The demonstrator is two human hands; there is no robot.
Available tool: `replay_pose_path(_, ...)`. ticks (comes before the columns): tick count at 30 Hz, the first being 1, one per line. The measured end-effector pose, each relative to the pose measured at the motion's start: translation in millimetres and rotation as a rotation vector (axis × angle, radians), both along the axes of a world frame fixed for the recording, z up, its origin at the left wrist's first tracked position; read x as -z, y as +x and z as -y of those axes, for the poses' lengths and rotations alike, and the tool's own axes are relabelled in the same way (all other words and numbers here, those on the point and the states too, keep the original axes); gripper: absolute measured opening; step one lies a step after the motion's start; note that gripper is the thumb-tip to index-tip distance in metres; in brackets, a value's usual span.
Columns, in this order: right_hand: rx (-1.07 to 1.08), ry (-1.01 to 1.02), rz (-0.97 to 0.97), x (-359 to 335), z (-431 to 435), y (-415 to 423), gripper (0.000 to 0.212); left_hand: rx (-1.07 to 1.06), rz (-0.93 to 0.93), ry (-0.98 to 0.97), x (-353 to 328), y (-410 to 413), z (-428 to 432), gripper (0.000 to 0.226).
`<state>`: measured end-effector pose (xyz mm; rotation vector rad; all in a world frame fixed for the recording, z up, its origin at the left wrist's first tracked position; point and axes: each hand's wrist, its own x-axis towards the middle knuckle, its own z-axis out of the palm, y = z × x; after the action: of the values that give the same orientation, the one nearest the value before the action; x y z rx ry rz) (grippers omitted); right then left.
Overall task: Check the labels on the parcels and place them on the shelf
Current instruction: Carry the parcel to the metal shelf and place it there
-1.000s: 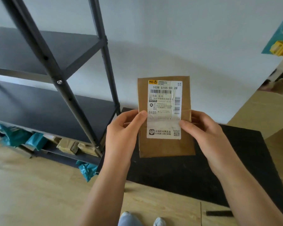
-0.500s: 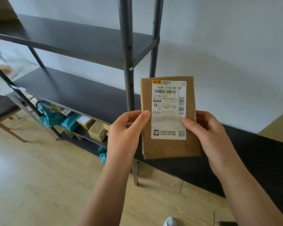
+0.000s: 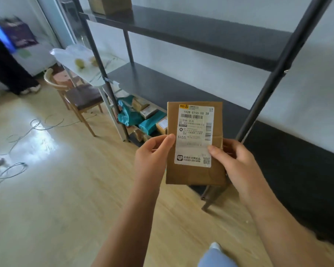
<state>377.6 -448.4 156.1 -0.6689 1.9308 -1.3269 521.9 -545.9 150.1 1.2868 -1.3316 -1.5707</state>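
A flat brown cardboard parcel [image 3: 195,174] with a white shipping label [image 3: 195,135] is held upright in front of me, label facing the camera. My left hand [image 3: 152,155] grips its left edge, thumb on the label's side. My right hand [image 3: 233,160] grips the right edge, thumb on the label. Behind the parcel stands a dark metal shelf [image 3: 191,31] with bare middle boards. Several teal and brown parcels [image 3: 143,116] lie on its lowest level, and a brown box [image 3: 110,4] sits on an upper board.
A wooden chair [image 3: 79,97] and a white table [image 3: 89,58] stand left of the shelf. Cables [image 3: 27,132] trail over the wood floor. A person's dark trouser legs [image 3: 6,70] are at far left. A black mat [image 3: 297,170] lies along the wall on the right.
The view has swung left: the shelf now fills the background, and the chair, table and cables have come into sight. Both hands keep the same grip on the parcel.
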Motion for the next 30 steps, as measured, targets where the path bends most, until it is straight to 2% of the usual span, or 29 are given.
replay_pose_path(3,-0.028,0.025,0.008,7.3,30.3,20.0,0.041,-0.03,0.008,0.032,7.0,22.3,21.9,0.027)
replay_pose_path(7,-0.081,0.036,0.015,15.8,79.7,39.5,0.034,-0.048,0.007,0.04,16.7,47.1,61.1,0.023)
replay_pose_path(15,-0.19,0.073,0.007,36.8,221.7,66.8,0.022,-0.165,0.034,0.021,34.8,85.9,175.1,0.024)
replay_pose_path(19,-0.231,0.086,0.035,40.5,296.9,87.2,0.031,-0.203,0.082,0.042,37.2,106.8,233.8,0.027)
replay_pose_path(25,-0.336,0.075,0.055,50.6,395.9,124.6,0.034,-0.298,0.098,0.036,42.8,146.9,308.8,0.037)
replay_pose_path(30,-0.355,0.107,0.083,59.5,460.6,164.2,0.038,-0.297,0.081,0.066,51.2,187.0,374.1,0.037)
